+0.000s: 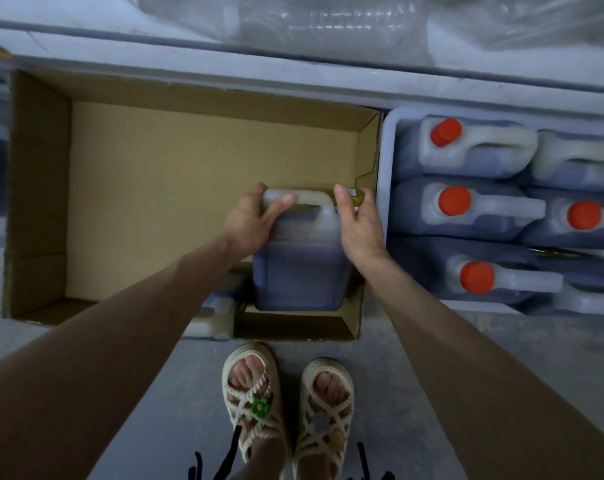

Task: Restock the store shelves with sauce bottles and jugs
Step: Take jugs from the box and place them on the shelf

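Two hands, both yours, both on one item.

- Your left hand [250, 220]: fingers curled over the far end of the moulded handle, thumb on the near side, gripping.
- Your right hand [357, 223]: fingers wrapped round the neck, partly covering a yellowish cap [360, 197], thumb raised along the handle's right end.
- Held jug [298, 271]: translucent plastic, filled with dark sauce, upright, in the near right corner of the cardboard box [39, 188]. Whether its base rests on the box floor cannot be told.
- Cardboard box: open top, pale bare bottom, set against the foot of the shelf ledge [293, 74].
- Second jug [220, 313]: only a pale part shows, below your left forearm at the box's near edge; inside or outside the box cannot be told.
- Grey tray [385, 168]: just beside the box, on its right, touching or nearly so.
- Stocked jugs [484, 161]: dark sauce, packed close in the tray; four red caps show.
- Wrapped bottles [328, 22]: clear, blurred, on the level above the ledge.
- Sandals [255, 393]: woven, cream, on your feet on the grey floor [397, 358], near the box's front edge; a green flower sits on the left one.
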A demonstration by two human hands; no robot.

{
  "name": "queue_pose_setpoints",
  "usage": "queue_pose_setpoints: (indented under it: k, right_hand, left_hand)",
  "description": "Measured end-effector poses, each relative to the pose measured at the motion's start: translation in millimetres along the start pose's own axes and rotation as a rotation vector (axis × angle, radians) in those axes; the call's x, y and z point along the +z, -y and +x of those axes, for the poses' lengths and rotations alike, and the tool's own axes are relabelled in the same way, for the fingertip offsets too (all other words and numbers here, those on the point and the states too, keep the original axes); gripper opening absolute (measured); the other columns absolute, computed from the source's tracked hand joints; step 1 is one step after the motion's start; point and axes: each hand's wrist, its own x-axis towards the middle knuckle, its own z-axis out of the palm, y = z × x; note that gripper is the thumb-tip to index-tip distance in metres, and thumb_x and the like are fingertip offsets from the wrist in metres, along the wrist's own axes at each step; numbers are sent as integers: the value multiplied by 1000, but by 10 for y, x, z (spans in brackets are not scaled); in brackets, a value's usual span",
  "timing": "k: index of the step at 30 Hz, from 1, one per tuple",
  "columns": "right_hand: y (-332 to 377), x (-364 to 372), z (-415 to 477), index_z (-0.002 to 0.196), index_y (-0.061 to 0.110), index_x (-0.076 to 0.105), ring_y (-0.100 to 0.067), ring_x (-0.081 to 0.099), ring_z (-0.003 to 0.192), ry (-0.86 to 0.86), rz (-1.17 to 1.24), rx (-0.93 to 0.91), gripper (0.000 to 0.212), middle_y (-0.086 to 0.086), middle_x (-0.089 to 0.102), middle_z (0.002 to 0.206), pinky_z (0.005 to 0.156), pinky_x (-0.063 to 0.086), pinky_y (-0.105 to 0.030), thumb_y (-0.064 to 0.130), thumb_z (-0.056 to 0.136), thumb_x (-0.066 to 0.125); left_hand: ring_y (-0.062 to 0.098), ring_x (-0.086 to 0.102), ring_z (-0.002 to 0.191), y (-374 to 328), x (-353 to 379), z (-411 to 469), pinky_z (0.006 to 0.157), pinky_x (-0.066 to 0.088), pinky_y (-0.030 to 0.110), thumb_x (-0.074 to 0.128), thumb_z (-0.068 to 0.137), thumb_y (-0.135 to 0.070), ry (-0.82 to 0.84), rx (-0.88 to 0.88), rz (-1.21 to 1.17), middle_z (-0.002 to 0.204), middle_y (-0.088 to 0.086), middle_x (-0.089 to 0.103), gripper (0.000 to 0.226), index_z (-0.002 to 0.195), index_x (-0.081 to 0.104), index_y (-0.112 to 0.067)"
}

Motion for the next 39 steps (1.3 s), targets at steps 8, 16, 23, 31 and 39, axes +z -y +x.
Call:
queue_pose_setpoints:
  k: [8,16,23,31,39]
  right_hand:
    - [1210,-675,-654,117,6,50,-19,59,97,-67,-7,-131,42,9,58,87,85,43,-28,43,98,46]
    - [3126,-1741,-1703,94,15,47,1,50,68,-98,33,-301,24,9,53,74,58,37,-7,39,99,48]
    - [4798,-2674,-2907,94,17,50,10,53,66,-218,73,-575,15,12,57,78,64,39,-10,31,99,51]
    - [6184,-3486,-4426,82,18,45,-6,45,62,-362,152,-808,25,2,51,73,59,36,-18,36,98,51]
    - [6883,-4156,-5400,84,16,49,-6,44,63,-466,141,-989,29,7,52,73,61,34,-19,43,98,48]
  left_hand:
    - [9,43,60,-1293,-588,-642,53,36,19,60,92,-38,-30,134,-36,65,-7,45,30,73,46,-18]
    - [14,46,67,-3302,-1559,-1719,55,34,16,55,95,-38,-36,311,10,70,-2,49,34,86,54,-5]
    - [21,56,96,-5050,-2415,-2857,85,43,31,58,90,-49,-116,544,43,99,10,61,50,105,60,-1]
    - [17,47,77,-6632,-3168,-4371,61,32,25,57,94,-39,-227,819,112,80,5,53,35,83,53,-6]
    - [15,55,77,-7568,-3451,-5330,69,43,30,58,93,-38,-255,1000,58,88,6,71,36,85,63,-3]
